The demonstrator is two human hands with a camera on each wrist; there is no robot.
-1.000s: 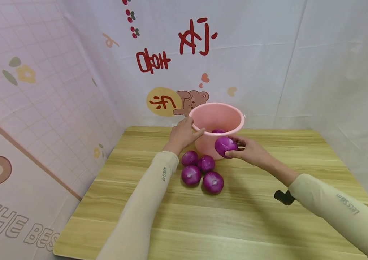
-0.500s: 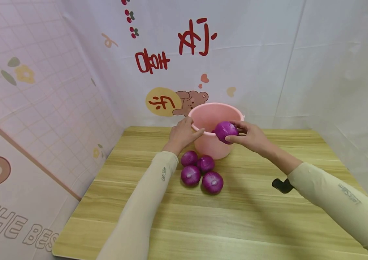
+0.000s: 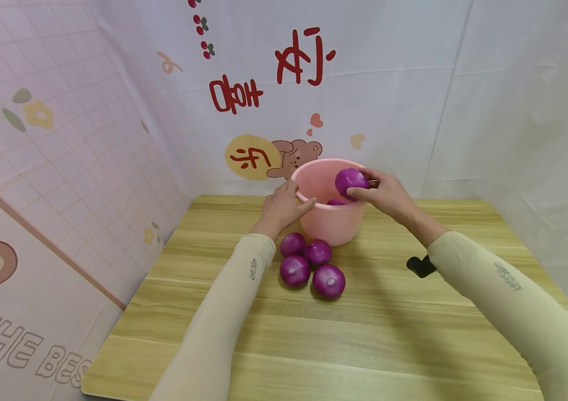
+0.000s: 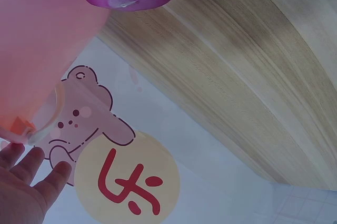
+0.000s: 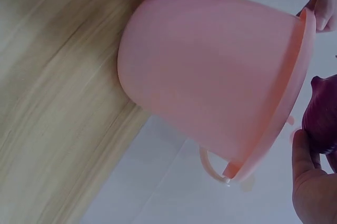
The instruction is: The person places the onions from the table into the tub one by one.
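Observation:
My left hand point(image 3: 282, 207) rests at the left of the pink bucket's rim point(image 3: 309, 199), thumb along the near edge. In the left wrist view, the spread, fairly straight fingers point(image 4: 52, 182) reach beside the rim. My right hand point(image 3: 389, 195) holds a purple onion point(image 3: 351, 182) above the bucket's opening, on its right side. Fingers and thumb grip this onion point(image 5: 322, 116) in the right wrist view, beyond the rim. Another onion point(image 3: 336, 202) shows partly inside the bucket. Several onions point(image 3: 295, 271) sit clustered on the table in front of it.
The wooden table point(image 3: 263, 345) carries the bucket near its back edge. Behind stands a white printed wall sheet point(image 3: 404, 100), with another sheet point(image 3: 88, 139) at the left. A white handle point(image 5: 210, 168) is attached at the bucket's rim. A black object point(image 3: 420, 267) shows beside the right sleeve.
My right hand has lifted the onion from in front of the bucket, up past the rim and over the opening. My left hand has stayed at the rim. The table onions have not moved.

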